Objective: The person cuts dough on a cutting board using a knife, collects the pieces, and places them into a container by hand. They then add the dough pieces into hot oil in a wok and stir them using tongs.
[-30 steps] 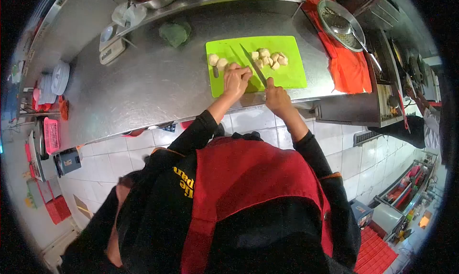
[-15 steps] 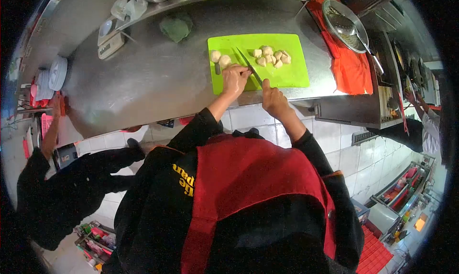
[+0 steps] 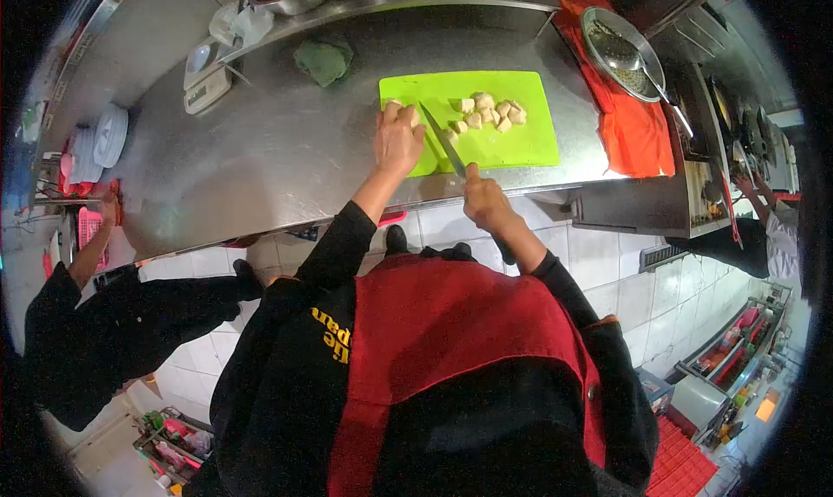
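Note:
My right hand (image 3: 488, 204) grips a kitchen knife (image 3: 444, 140) by its handle, the long blade angled up and left across the lime-green cutting board (image 3: 529, 150). My left hand (image 3: 399, 143) is closed over pale round balls (image 3: 413, 119) at the board's left side, its fingers partly covering them. What the balls are made of I cannot tell. Right of the blade lies a loose group of pale cut chunks (image 3: 486, 109), with smaller pieces (image 3: 456, 129) close to the blade.
The board lies on a steel counter (image 3: 260, 141). A green cloth or bag (image 3: 324, 62), a white scale (image 3: 206, 89) and stacked white plates (image 3: 109, 134) are to the left. Rightward, a metal bowl with a ladle (image 3: 623, 53) stands by red cloth (image 3: 638, 141). Another person's hand (image 3: 109, 209) reaches the counter at far left.
My left hand has moved left, from beside the knife onto the balls at the board's left. Small pieces now lie nearer the blade. My right hand keeps the knife.

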The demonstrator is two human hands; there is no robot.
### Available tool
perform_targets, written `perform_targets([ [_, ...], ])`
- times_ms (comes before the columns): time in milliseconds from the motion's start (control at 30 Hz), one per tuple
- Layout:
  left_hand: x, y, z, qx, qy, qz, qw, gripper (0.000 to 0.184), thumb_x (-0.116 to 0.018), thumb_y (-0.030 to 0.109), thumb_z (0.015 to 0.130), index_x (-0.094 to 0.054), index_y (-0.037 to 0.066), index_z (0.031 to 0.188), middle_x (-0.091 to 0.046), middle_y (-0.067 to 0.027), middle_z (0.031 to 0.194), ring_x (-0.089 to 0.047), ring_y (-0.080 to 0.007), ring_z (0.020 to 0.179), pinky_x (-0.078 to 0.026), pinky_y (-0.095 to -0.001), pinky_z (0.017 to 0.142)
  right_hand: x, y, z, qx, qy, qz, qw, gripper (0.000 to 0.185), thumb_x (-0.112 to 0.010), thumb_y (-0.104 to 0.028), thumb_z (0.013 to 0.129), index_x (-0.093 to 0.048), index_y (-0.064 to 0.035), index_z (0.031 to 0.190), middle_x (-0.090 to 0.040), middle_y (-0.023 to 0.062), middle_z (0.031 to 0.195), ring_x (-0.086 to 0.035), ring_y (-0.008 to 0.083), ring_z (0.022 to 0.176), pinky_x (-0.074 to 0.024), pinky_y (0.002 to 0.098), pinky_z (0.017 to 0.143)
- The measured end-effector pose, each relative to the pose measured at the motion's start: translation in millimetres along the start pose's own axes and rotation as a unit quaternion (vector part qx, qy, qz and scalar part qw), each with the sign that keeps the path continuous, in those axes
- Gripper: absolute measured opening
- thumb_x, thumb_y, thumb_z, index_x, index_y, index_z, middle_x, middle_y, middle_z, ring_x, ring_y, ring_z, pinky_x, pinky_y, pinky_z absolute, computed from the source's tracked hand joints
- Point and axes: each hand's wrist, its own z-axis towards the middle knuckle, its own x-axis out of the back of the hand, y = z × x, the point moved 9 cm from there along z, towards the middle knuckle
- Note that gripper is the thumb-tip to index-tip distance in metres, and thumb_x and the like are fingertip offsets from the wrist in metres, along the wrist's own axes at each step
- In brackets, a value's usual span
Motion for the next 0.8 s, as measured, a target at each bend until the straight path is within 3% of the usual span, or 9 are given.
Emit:
perform_targets([
  [67, -4.4, 0.0, -2.8, -0.002, -0.008, -0.016, 1.000, 0.034, -0.062, 0.010, 0.063, -0.056, 0.001, 0.096, -0.048, -0.0149, 0.089, -0.048, -0.0287, 0.084, -0.038, -0.0366, 0.076, -7.9, 11.6, -1.5, -0.052, -0.024, -0.010, 0.998, 0.029, -0.035, -0.004, 0.071, -0.034, 0.0055, 0.098, -0.052, 0.0310, 0.070, -0.051, 0.0469, 0.068, -0.0399, 0.0518, 0.065],
  [267, -18.9, 13.1, -8.7, 0.021, -0.039, -0.163, 0.986, 0.020, -0.062, 0.008, 0.064, -0.060, 0.001, 0.083, -0.054, -0.0120, 0.072, -0.052, -0.0261, 0.068, -0.041, -0.0346, 0.069, 14.0, 35.6, 10.1, -0.029, 0.047, -0.020, 0.998, 0.022, -0.037, -0.007, 0.073, -0.034, 0.0011, 0.093, -0.051, 0.0317, 0.068, -0.051, 0.0470, 0.067, -0.0400, 0.0524, 0.063],
  [333, -28.5, 11.0, -14.5, 0.079, -0.059, -0.244, 0.965, 0.018, -0.065, 0.010, 0.064, -0.061, 0.000, 0.079, -0.055, -0.0104, 0.065, -0.054, -0.0236, 0.062, -0.043, -0.0319, 0.063, 24.6, 29.5, 11.5, -0.037, 0.060, -0.041, 0.997, 0.022, -0.038, -0.006, 0.073, -0.033, 0.0003, 0.093, -0.052, 0.0308, 0.067, -0.052, 0.0466, 0.065, -0.0410, 0.0522, 0.061],
  [567, -33.7, -2.4, -22.3, 0.123, -0.020, -0.251, 0.960, 0.023, -0.068, 0.015, 0.064, -0.061, 0.000, 0.080, -0.059, -0.0126, 0.068, -0.057, -0.0201, 0.061, -0.045, -0.0281, 0.058, 30.5, -3.2, -5.5, -0.027, 0.032, -0.067, 0.997, 0.024, -0.038, -0.005, 0.072, -0.032, -0.0003, 0.094, -0.052, 0.0295, 0.066, -0.052, 0.0457, 0.065, -0.0417, 0.0519, 0.061],
  [633, -37.1, -8.1, -24.8, 0.150, -0.014, -0.275, 0.949, 0.025, -0.069, 0.016, 0.063, -0.061, -0.002, 0.078, -0.060, -0.0126, 0.069, -0.058, -0.0181, 0.058, -0.045, -0.0264, 0.056, 35.1, -8.2, -9.5, 0.003, 0.073, -0.076, 0.994, 0.018, -0.042, -0.009, 0.078, -0.032, -0.0020, 0.092, -0.050, 0.0288, 0.060, -0.050, 0.0458, 0.057, -0.0386, 0.0526, 0.052],
  [800, -29.6, -4.2, -23.5, 0.127, 0.001, -0.288, 0.949, 0.024, -0.069, 0.014, 0.062, -0.061, -0.003, 0.076, -0.060, -0.0118, 0.068, -0.058, -0.0167, 0.058, -0.045, -0.0249, 0.054, 28.7, -6.6, -10.6, 0.004, 0.042, -0.072, 0.997, 0.025, -0.042, -0.009, 0.078, -0.032, -0.0003, 0.099, -0.049, 0.0276, 0.060, -0.050, 0.0448, 0.057, -0.0394, 0.0516, 0.052],
])
